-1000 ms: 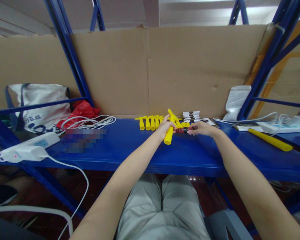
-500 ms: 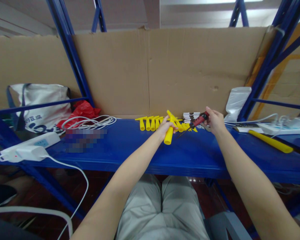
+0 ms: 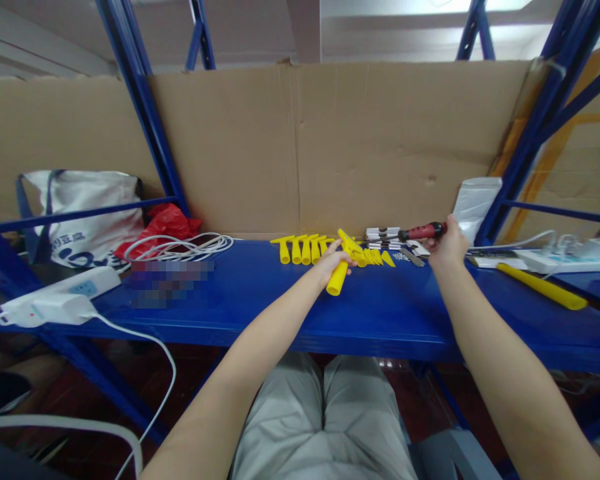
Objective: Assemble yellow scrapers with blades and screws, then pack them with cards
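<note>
Two grips are closed on things. The left hand has its fingers curled around a bright yellow plastic T-shaped tool, held above the blue metal table with the open end of its tubular handle tilted toward the person. The right hand, to the right of the yellow tool, pinches the handle end of a red-and-black screwdriver; its thin metal shaft points left toward the yellow tool's head, and whether the tip touches it is too small to tell. Just left of the yellow tool is a row of similar yellow plastic pieces. Just right of it lie small flat yellow pointed pieces, and behind these a stack of white packets with dark bands. Farther right of the tool are a long yellow rod and a white power strip. Well to its left lie a coiled white cable and a crumpled red plastic bag. Behind it stands a brown cardboard panel.
</note>
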### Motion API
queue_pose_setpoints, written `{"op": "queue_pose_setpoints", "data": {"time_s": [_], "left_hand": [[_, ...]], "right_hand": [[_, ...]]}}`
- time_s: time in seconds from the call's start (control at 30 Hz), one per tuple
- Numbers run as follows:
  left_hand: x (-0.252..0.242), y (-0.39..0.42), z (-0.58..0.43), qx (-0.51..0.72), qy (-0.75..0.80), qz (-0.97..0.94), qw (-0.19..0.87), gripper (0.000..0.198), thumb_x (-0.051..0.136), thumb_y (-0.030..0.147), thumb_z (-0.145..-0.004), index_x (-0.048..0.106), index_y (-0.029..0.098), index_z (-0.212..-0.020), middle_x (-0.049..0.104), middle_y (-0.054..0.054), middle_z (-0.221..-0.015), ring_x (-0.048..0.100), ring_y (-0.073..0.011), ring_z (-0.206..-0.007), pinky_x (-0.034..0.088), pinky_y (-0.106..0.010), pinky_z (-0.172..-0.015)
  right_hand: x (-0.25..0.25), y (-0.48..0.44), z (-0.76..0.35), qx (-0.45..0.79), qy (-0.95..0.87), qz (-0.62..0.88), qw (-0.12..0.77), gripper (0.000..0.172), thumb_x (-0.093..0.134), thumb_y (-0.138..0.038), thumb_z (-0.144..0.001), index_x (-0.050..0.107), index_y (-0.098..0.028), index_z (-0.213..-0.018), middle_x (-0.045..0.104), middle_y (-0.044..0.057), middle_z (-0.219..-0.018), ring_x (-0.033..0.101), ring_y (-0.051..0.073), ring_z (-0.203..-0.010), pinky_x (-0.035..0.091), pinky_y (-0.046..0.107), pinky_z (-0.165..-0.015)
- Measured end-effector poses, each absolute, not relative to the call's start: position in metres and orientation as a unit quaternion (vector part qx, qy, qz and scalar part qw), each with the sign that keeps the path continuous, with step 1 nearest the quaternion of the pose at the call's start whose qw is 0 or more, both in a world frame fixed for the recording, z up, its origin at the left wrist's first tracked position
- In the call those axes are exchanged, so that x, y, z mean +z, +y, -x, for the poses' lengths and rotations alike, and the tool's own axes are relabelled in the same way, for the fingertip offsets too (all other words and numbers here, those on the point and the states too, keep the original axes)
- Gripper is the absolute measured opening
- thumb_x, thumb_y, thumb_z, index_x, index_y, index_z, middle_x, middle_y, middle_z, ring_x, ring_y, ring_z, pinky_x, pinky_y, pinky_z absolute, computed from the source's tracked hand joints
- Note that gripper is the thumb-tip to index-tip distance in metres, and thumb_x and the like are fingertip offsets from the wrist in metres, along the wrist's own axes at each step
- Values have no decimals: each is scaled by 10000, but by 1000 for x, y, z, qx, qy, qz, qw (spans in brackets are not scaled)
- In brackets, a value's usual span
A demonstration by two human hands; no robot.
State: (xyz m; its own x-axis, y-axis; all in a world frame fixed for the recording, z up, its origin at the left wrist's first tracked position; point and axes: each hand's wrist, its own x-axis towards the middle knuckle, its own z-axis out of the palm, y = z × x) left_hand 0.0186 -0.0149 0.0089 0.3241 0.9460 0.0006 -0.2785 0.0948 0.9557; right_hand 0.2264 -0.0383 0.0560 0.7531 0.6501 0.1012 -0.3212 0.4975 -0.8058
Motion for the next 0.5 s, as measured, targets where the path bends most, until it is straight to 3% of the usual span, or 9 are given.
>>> {"op": "queue_pose_setpoints", "data": {"time_s": [0.5], "left_hand": [[3,-14,-20,432,337,-510,664,913,478,-33,-533,298,259,-1379,629,-65,-966,582,-110,-524,395,-181,-399]], "right_hand": [[51,-32,-224,270,-210,439,831,257,463,-291,-892,360,-222,-668,370,-81,-508,361,70,-360,327,200,-334]]}}
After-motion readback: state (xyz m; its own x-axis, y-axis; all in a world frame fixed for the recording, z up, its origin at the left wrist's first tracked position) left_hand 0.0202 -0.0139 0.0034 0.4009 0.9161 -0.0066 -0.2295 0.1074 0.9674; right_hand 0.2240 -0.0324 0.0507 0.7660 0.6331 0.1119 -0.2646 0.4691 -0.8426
